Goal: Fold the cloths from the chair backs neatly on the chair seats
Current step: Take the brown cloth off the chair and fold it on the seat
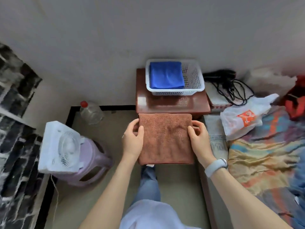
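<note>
A: How should this step go?
B: Left hand (132,140) and right hand (198,139) each pinch a side edge of the brown cloth (165,139) at frame centre. Keep the edges level, so the layers stay square.
A: Its lie?
B: Folded, long axis running up-frame toward the brown stool (171,103).

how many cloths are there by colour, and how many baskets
Brown cloth, held at its sides by the left hand and the right hand: 1
Blue cloth, folded in the basket: 1
White basket: 1
Total: 3
</note>
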